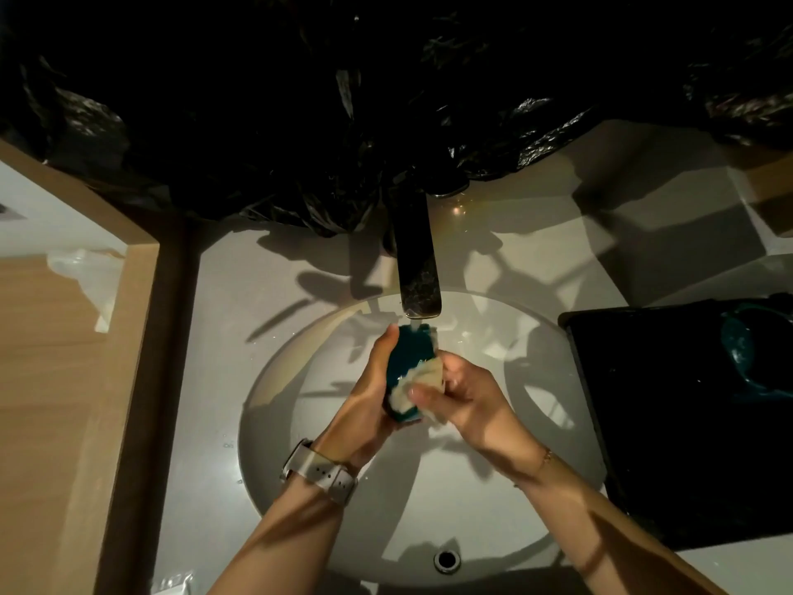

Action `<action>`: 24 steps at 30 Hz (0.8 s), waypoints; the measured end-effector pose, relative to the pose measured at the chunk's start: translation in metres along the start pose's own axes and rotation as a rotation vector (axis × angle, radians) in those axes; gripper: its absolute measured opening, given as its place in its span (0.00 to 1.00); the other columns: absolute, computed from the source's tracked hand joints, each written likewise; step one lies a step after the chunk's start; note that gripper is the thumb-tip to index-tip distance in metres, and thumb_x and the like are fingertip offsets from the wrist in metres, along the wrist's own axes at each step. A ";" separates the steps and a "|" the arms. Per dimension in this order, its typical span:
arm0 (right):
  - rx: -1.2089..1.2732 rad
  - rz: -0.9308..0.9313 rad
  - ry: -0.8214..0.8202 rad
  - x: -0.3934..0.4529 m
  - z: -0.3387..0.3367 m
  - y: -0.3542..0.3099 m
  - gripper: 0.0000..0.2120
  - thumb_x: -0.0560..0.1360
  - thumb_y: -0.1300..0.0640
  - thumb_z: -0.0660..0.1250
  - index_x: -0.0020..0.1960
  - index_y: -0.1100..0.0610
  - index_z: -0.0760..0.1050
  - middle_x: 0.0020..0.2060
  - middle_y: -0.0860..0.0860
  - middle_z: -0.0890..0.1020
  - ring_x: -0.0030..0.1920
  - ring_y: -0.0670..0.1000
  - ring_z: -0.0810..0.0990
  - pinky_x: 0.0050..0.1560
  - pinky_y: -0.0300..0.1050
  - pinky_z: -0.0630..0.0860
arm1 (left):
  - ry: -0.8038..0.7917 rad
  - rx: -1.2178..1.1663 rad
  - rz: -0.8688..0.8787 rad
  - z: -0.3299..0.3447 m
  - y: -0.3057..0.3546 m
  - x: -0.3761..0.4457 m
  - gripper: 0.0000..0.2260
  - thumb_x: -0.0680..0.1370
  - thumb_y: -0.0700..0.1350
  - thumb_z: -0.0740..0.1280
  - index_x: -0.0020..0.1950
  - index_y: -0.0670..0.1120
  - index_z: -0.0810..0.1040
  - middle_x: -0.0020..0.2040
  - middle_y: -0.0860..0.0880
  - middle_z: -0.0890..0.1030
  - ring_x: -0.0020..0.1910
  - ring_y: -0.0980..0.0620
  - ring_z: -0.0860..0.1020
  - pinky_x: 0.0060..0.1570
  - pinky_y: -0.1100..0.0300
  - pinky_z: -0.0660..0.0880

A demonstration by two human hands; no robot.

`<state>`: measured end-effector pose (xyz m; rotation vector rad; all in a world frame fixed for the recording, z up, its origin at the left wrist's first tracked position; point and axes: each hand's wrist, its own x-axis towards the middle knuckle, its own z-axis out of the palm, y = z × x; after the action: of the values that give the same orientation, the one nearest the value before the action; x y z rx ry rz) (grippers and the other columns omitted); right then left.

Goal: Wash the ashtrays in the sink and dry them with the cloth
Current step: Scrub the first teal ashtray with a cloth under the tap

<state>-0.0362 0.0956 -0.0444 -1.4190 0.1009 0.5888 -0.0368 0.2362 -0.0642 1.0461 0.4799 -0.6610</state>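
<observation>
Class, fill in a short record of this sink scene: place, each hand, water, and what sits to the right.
place: white oval sink under a dark tap
left hand: holds a teal ashtray
right hand: rubs a pale sponge on it
water: running onto the ashtray
right side: second teal ashtray on a black tray

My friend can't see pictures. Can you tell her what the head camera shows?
Over a white sink, a left hand holds a teal ashtray under the running tap while the right hand rubs it with a pale cloth. Another teal ashtray lies on a black tray to the right.
</observation>
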 end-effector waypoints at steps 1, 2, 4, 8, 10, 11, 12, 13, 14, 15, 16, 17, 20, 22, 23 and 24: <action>-0.019 -0.008 0.074 0.004 0.003 0.001 0.08 0.76 0.62 0.67 0.55 0.62 0.77 0.45 0.53 0.85 0.44 0.46 0.84 0.42 0.34 0.76 | 0.014 -0.014 0.008 0.003 -0.002 0.000 0.26 0.80 0.66 0.53 0.67 0.52 0.77 0.61 0.44 0.82 0.61 0.46 0.80 0.59 0.47 0.78; -0.006 -0.007 0.136 0.007 0.007 0.002 0.08 0.77 0.59 0.66 0.53 0.62 0.78 0.42 0.52 0.85 0.42 0.45 0.83 0.40 0.34 0.76 | 0.028 -0.022 0.019 0.006 -0.005 0.000 0.26 0.79 0.66 0.55 0.68 0.52 0.75 0.62 0.45 0.81 0.61 0.47 0.80 0.58 0.48 0.79; 0.061 0.034 0.234 0.014 0.017 0.003 0.13 0.78 0.53 0.66 0.51 0.63 0.77 0.39 0.53 0.83 0.41 0.48 0.82 0.41 0.38 0.77 | 0.050 -0.037 0.056 0.010 -0.012 0.003 0.25 0.80 0.65 0.57 0.70 0.52 0.73 0.64 0.46 0.80 0.62 0.49 0.80 0.56 0.51 0.80; 0.124 0.145 0.296 0.025 0.027 0.002 0.15 0.76 0.44 0.66 0.52 0.56 0.80 0.44 0.56 0.85 0.45 0.54 0.85 0.47 0.50 0.82 | 0.122 -0.021 0.172 0.012 -0.017 0.002 0.25 0.77 0.65 0.60 0.69 0.53 0.71 0.62 0.46 0.80 0.61 0.50 0.80 0.58 0.47 0.79; 0.158 0.183 0.244 0.025 0.029 0.004 0.12 0.77 0.46 0.65 0.54 0.52 0.80 0.46 0.52 0.86 0.47 0.52 0.85 0.46 0.47 0.83 | 0.139 -0.029 0.151 0.007 -0.013 0.002 0.24 0.78 0.65 0.58 0.66 0.53 0.74 0.60 0.46 0.82 0.59 0.49 0.81 0.57 0.47 0.80; 0.172 0.168 0.214 0.023 0.031 0.008 0.10 0.78 0.49 0.64 0.55 0.51 0.80 0.46 0.49 0.86 0.47 0.49 0.85 0.45 0.43 0.82 | 0.134 -0.071 0.100 0.004 -0.011 0.003 0.23 0.80 0.64 0.57 0.64 0.51 0.78 0.58 0.45 0.83 0.58 0.48 0.81 0.57 0.48 0.79; 0.199 0.140 0.198 0.020 0.034 0.011 0.08 0.79 0.53 0.64 0.55 0.51 0.79 0.45 0.47 0.86 0.48 0.47 0.84 0.45 0.39 0.81 | 0.135 -0.112 0.035 0.001 -0.008 0.004 0.23 0.81 0.64 0.56 0.60 0.51 0.81 0.56 0.44 0.84 0.57 0.46 0.81 0.59 0.47 0.78; 0.224 0.109 0.193 0.017 0.037 0.014 0.08 0.79 0.57 0.64 0.55 0.52 0.79 0.45 0.46 0.86 0.48 0.46 0.84 0.45 0.36 0.79 | 0.131 -0.138 -0.018 -0.001 -0.007 0.005 0.23 0.81 0.64 0.56 0.55 0.51 0.84 0.53 0.43 0.84 0.57 0.45 0.81 0.62 0.45 0.75; 0.240 0.085 0.195 0.014 0.039 0.014 0.08 0.79 0.59 0.63 0.55 0.53 0.79 0.44 0.46 0.86 0.47 0.45 0.84 0.44 0.34 0.78 | 0.115 -0.151 -0.051 -0.001 -0.006 0.005 0.23 0.80 0.64 0.57 0.52 0.51 0.85 0.52 0.43 0.84 0.57 0.44 0.80 0.65 0.43 0.73; 0.240 0.079 0.194 0.013 0.039 0.013 0.07 0.79 0.59 0.63 0.54 0.53 0.79 0.43 0.46 0.86 0.46 0.44 0.84 0.44 0.35 0.78 | 0.125 -0.144 -0.058 0.000 -0.007 0.003 0.23 0.79 0.65 0.58 0.52 0.50 0.85 0.51 0.42 0.84 0.58 0.43 0.80 0.66 0.42 0.72; 0.230 0.103 0.194 0.013 0.037 0.010 0.06 0.79 0.57 0.64 0.52 0.52 0.79 0.42 0.47 0.86 0.46 0.46 0.84 0.44 0.38 0.80 | 0.136 -0.123 -0.050 0.003 -0.008 0.003 0.23 0.78 0.66 0.58 0.55 0.50 0.84 0.52 0.42 0.83 0.58 0.42 0.80 0.65 0.42 0.73; 0.219 0.159 0.194 0.018 0.034 0.008 0.06 0.78 0.54 0.65 0.51 0.52 0.80 0.41 0.48 0.86 0.46 0.49 0.84 0.45 0.44 0.82 | 0.140 -0.078 -0.021 0.005 -0.010 0.002 0.24 0.78 0.66 0.58 0.58 0.50 0.81 0.55 0.43 0.83 0.59 0.43 0.80 0.61 0.43 0.77; 0.288 0.427 0.167 0.034 0.020 -0.006 0.18 0.71 0.42 0.70 0.52 0.55 0.81 0.45 0.57 0.84 0.49 0.59 0.83 0.52 0.60 0.80 | 0.127 0.119 0.181 0.000 -0.010 0.004 0.18 0.81 0.57 0.58 0.70 0.55 0.70 0.65 0.48 0.76 0.60 0.53 0.78 0.45 0.64 0.80; 0.344 0.455 0.137 0.039 0.015 -0.011 0.20 0.71 0.42 0.70 0.54 0.56 0.81 0.48 0.58 0.83 0.51 0.57 0.82 0.57 0.57 0.77 | 0.111 0.164 0.294 -0.003 -0.009 0.005 0.19 0.82 0.54 0.59 0.73 0.55 0.65 0.71 0.50 0.70 0.67 0.54 0.73 0.48 0.70 0.77; 0.310 0.393 0.119 0.041 0.014 -0.010 0.18 0.73 0.44 0.69 0.55 0.56 0.81 0.48 0.58 0.83 0.51 0.56 0.82 0.55 0.54 0.77 | 0.079 0.135 0.306 -0.005 -0.010 0.007 0.21 0.81 0.58 0.60 0.73 0.55 0.66 0.71 0.50 0.71 0.68 0.54 0.73 0.51 0.69 0.77; 0.245 0.312 0.112 0.039 0.016 -0.010 0.16 0.75 0.45 0.67 0.55 0.56 0.81 0.47 0.56 0.84 0.50 0.54 0.83 0.52 0.51 0.78 | 0.059 0.080 0.281 -0.004 -0.006 0.004 0.24 0.79 0.63 0.59 0.72 0.55 0.68 0.69 0.49 0.74 0.66 0.54 0.75 0.52 0.66 0.78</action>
<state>-0.0025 0.1228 -0.0487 -1.2034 0.4748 0.7261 -0.0380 0.2363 -0.0723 1.1851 0.3503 -0.4036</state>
